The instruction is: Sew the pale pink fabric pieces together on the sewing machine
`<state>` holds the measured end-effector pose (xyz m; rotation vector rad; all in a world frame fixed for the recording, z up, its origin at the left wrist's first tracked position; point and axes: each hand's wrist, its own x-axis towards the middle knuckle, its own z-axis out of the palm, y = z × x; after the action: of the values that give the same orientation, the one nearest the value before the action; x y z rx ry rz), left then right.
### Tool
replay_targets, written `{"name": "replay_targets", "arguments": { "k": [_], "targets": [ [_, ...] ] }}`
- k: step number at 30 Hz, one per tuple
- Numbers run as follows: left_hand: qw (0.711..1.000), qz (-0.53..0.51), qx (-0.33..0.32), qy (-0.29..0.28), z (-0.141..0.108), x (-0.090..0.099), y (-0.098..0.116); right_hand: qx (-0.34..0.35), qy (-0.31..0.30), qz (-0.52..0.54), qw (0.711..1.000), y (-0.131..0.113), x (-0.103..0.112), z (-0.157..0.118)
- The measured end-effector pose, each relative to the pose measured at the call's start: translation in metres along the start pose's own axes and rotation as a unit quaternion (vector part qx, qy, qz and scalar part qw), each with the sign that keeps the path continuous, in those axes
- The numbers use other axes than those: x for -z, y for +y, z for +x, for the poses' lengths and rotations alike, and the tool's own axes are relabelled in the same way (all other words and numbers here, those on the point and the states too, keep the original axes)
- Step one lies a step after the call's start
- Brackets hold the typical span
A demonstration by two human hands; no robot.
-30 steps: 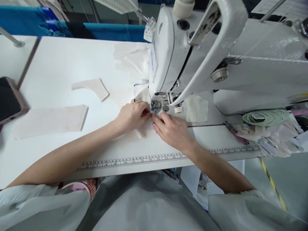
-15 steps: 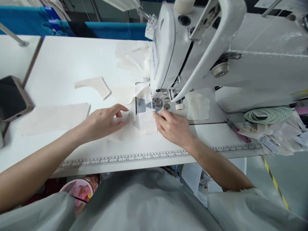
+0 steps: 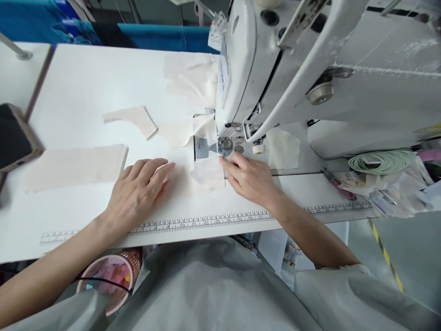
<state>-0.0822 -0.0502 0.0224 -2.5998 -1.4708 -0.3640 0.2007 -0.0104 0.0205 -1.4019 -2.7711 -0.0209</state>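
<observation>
A small off-white fabric piece (image 3: 208,174) lies at the front of the sewing machine's needle plate (image 3: 201,148), its upper edge by the presser foot. My right hand (image 3: 251,181) has its fingers closed at that piece's right edge, the index fingertip close to the foot. To the left, my left hand (image 3: 138,193) rests over the white tabletop, fingers loosely stretched and holding nothing. Beside it is a stack of long off-white fabric pieces (image 3: 76,168). Another light strip (image 3: 177,132) runs toward the needle area from behind.
The sewing machine head (image 3: 237,69) rises at the right. A curved fabric piece (image 3: 132,118) and more light fabric (image 3: 191,80) lie farther back. Small snips (image 3: 339,185) and a coil of pale green tape (image 3: 381,162) sit right. A printed ruler (image 3: 206,222) follows the front edge.
My left hand has moved left and toward me, away from the fabric by the needle, and flattened over the table. My right hand stays by the presser foot. The view has shifted slightly.
</observation>
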Motion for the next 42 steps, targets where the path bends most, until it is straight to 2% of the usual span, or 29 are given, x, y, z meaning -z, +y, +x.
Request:
{"name": "replay_targets", "arguments": {
  "k": [19,28,42],
  "targets": [
    [0.999,0.015,-0.048,0.021,0.0002,-0.0052,0.0002,0.004,0.010,-0.004,1.000,-0.0006,-0.0017,0.0003],
    [0.999,-0.009,-0.034,-0.005,0.0007,-0.0034,-0.0028,-0.003,-0.002,0.000,1.000,0.0000,-0.0009,0.0002],
    [0.999,-0.005,-0.044,0.006,0.0013,-0.0040,-0.0041,0.001,0.000,-0.008,1.000,-0.0012,-0.0006,0.0006]
  ]
}}
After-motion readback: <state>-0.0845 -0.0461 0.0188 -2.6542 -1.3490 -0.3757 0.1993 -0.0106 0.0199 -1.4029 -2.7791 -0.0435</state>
